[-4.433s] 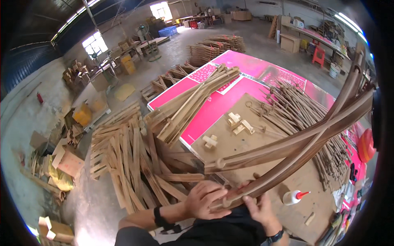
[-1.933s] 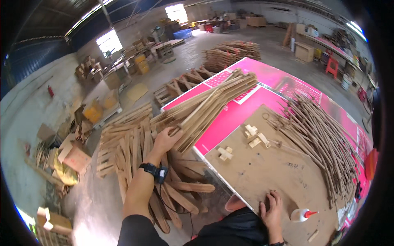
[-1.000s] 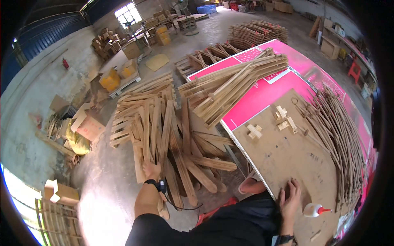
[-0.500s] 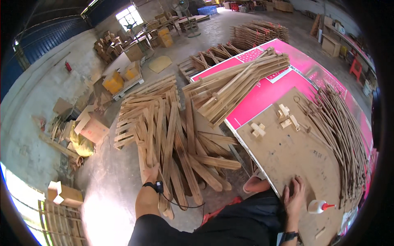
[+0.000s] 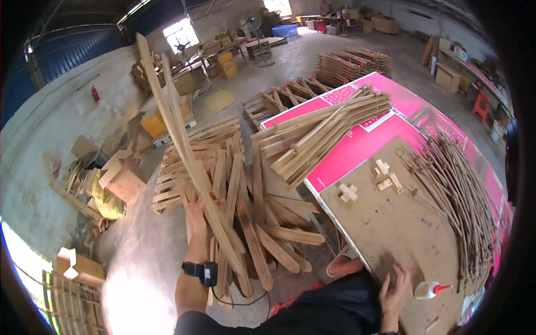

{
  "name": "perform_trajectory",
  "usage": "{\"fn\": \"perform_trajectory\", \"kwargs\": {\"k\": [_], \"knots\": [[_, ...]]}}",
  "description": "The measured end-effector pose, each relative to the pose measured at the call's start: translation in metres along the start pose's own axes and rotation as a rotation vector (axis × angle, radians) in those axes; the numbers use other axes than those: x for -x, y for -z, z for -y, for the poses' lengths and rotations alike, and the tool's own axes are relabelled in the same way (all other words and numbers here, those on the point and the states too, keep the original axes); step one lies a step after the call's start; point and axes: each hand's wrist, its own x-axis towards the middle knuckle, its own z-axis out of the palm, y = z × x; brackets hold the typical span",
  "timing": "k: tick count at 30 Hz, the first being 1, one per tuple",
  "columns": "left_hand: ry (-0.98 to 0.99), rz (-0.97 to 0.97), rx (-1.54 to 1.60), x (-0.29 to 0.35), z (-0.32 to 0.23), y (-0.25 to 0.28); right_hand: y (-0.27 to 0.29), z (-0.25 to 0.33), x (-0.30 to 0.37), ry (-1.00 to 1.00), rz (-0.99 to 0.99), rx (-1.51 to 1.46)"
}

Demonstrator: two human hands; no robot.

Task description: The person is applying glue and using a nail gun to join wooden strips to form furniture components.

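Slats: two, raised in left hand.

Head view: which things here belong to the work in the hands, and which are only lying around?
In hand:
- left hand grips two long wooden slats, lifted from the slat pile
- right hand rests on the brown board
- glue bottle beside the right hand

Lying about:
- cardboard boxes
- blue crate
- curved stick bundle
- small wooden crosses

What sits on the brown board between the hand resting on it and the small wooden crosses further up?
In the head view, nothing: between the right hand and the small wooden crosses the brown board is bare. The glue bottle lies off to the hand's right.
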Motion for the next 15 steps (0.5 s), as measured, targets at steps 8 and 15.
{"fn": "perform_trajectory", "kwargs": {"k": [8, 15], "knots": [[-0.039, 0.755, 0.387, 0.022, -0.129, -0.169, 0.059, 0.02, 0.089, 0.206, -0.468, 0.097], [0.028, 1.052, 0.256, 0.027, -0.122, -0.277, 0.075, -0.016, 0.115, -0.29, -0.84, 0.332]]}}
